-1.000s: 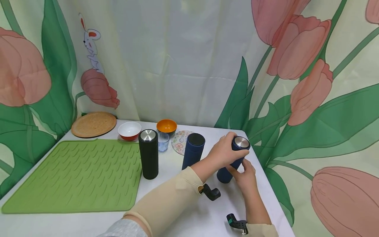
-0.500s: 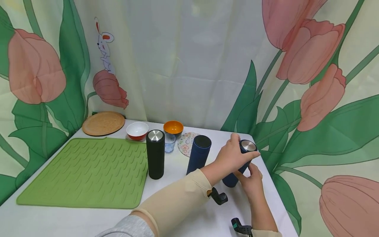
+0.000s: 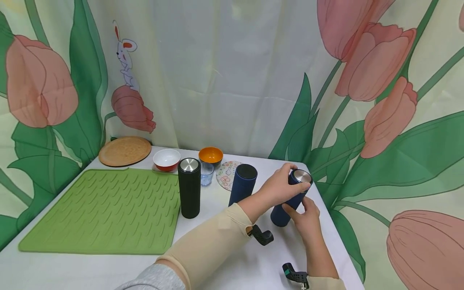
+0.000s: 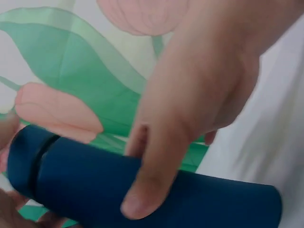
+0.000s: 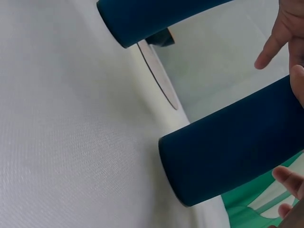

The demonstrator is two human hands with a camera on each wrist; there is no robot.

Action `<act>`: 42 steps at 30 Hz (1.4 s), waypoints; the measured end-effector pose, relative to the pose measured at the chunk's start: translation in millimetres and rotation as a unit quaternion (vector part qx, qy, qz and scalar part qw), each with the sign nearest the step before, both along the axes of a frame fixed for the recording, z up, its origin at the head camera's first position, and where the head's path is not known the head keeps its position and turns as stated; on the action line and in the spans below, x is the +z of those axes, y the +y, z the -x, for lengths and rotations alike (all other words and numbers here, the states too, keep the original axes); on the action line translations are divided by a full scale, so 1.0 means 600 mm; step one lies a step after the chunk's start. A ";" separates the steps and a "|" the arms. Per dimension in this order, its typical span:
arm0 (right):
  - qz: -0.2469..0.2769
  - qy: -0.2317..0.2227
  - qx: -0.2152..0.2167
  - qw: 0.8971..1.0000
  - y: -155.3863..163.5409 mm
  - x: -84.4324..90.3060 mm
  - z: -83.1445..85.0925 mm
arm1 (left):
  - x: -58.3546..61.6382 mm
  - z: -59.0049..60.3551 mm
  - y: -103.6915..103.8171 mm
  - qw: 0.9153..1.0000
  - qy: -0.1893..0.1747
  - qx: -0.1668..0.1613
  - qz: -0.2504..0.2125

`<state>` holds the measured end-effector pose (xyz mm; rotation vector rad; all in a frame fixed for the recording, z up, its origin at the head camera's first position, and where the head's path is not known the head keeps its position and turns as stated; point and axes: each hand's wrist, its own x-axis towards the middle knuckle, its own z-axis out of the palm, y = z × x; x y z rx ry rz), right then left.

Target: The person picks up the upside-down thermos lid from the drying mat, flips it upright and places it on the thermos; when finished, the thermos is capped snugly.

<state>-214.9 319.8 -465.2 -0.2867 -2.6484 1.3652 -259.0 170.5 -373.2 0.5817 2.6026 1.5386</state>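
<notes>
At the table's right side a dark blue vacuum flask [image 3: 280,216] with a silver-topped lid [image 3: 302,176] stands between both hands. My left hand [image 3: 273,187] grips it at the lid, thumb across the near side and fingers behind. Lower down, my right hand [image 3: 309,223] holds the body with thumb and fingers. In the left wrist view the right thumb [image 4: 142,197] lies along the flask's side, and left fingertips [image 4: 14,213] show by the lid seam. The flask's base [image 5: 175,173] is close to the white cloth in the right wrist view.
Left of my hands stand a second blue flask [image 3: 243,183] and a black flask [image 3: 189,193]. Behind them are a clear glass [image 3: 206,177], a floral coaster [image 3: 225,175], an orange bowl [image 3: 210,154] and a red-white bowl [image 3: 166,159]. A green mat [image 3: 105,213] and a round wooden board [image 3: 125,151] lie further left.
My left thumb, which half a second ago reached past the lid's right side, has drawn back to its edge. Both hands stay on the flask. The head view has shifted slightly.
</notes>
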 end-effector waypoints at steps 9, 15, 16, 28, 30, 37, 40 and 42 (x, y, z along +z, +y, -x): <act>-0.007 0.015 -0.006 1.000 -0.002 -0.005 0.004 | -0.016 -0.009 0.028 0.996 0.010 0.088 -0.022; -0.012 0.015 -0.010 1.000 0.001 0.003 0.004 | -0.019 -0.002 0.009 0.997 -0.009 0.020 -0.072; -0.012 0.014 -0.010 1.000 0.001 0.004 0.004 | -0.019 -0.001 0.006 0.997 -0.012 0.011 -0.080; -0.016 0.028 -0.008 0.999 -0.004 -0.001 0.002 | -0.022 -0.019 0.027 0.993 -0.002 0.103 -0.049; -0.011 0.044 -0.006 0.999 -0.005 -0.004 0.002 | -0.022 -0.021 0.030 0.993 0.006 0.110 -0.035; -0.001 0.035 -0.009 0.999 -0.007 -0.004 0.001 | -0.023 -0.015 0.013 0.998 0.021 0.050 -0.018; -0.006 0.029 -0.008 1.000 -0.005 -0.004 0.000 | -0.025 -0.009 0.004 0.999 0.024 0.014 -0.029; -0.007 0.027 -0.008 1.000 -0.004 -0.005 0.000 | -0.028 -0.007 0.001 0.999 0.027 0.002 -0.033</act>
